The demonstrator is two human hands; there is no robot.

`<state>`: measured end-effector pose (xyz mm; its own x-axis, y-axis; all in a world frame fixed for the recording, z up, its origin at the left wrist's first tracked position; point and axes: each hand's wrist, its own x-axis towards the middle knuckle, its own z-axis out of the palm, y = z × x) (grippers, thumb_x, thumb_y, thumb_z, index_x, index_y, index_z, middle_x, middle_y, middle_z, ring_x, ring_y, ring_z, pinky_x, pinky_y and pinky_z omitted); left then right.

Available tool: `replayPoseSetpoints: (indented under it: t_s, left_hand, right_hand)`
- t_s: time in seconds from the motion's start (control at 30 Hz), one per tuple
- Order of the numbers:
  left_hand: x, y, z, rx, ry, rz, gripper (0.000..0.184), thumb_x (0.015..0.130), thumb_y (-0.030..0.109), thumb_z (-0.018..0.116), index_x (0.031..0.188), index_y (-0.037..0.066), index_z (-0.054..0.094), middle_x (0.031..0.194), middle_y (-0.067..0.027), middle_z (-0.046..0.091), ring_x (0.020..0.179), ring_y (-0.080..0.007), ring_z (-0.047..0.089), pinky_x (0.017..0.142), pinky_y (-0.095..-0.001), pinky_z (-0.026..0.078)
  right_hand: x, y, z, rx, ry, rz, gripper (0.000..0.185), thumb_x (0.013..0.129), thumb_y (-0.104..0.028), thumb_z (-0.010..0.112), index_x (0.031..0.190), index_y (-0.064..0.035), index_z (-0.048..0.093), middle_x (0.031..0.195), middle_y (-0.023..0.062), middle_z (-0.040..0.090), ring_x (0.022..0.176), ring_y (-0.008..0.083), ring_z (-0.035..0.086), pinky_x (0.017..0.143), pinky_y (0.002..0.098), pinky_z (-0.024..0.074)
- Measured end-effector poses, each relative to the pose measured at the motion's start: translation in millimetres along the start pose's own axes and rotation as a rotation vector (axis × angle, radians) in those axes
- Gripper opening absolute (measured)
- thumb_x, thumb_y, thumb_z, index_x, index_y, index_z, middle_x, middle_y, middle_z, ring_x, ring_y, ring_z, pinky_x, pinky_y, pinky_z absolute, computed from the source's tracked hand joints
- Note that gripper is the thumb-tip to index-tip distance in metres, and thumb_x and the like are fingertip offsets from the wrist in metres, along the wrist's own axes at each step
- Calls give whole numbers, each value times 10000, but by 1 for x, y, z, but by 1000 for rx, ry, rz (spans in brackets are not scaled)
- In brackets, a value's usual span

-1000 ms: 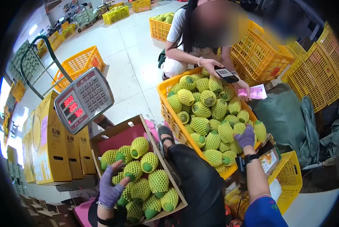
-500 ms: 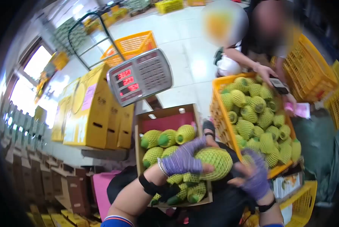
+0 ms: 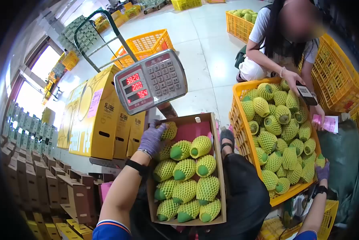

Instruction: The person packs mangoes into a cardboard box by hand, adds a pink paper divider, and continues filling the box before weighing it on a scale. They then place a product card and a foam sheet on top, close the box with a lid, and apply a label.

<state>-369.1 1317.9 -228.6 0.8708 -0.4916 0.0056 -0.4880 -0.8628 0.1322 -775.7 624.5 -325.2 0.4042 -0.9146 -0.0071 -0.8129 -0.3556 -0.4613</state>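
Note:
My left hand (image 3: 152, 138), in a purple glove, is closed around a green fruit in a yellow foam net (image 3: 169, 131) at the upper left of an open cardboard box (image 3: 222, 168). Rows of similar net-wrapped fruit (image 3: 184, 192) fill most of that box, their green tips showing. Far to the right, my gloved right hand (image 3: 322, 171) grips another net-wrapped fruit (image 3: 320, 161) at the right edge of a yellow plastic crate (image 3: 243, 120) heaped with them. The fingers of this hand are partly hidden.
A scale display (image 3: 150, 82) with red digits stands behind the box. Yellow cartons (image 3: 92, 120) and a hand truck (image 3: 103, 44) are on the left. Across the crate, another person (image 3: 263, 52) holds a phone-like device (image 3: 306, 95) and a pink slip (image 3: 325, 123).
My hands have moved apart: the left to the box's upper left, the right to the crate's far edge. The fruit between them has gone from there. More of the box's contents now shows.

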Motion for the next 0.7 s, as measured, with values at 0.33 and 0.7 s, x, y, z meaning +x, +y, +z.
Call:
replayPoseSetpoints:
  t_s: [0.33,0.7]
  left_hand:
    - [31,35,10,521,-348,-158,380,731,305,668,1064,125,702,1143,-122,649,1142,-313,569,930,-389,457]
    - [-69,165,-85,-1308,-689,82,595,905,489,592,1353,109,495,1123,-56,619,1050,-154,562,834,-278,494]
  right_hand:
    - [-132,-123,-65,1525,-381,287,520,870,-399,595,1245,-45,533,1142,105,620,1018,250,611,870,385,513]
    - [-287,-262,-29,878,-670,-706,893,574,-363,914,1285,-67,461,1198,138,535,1104,255,538,958,367,439]
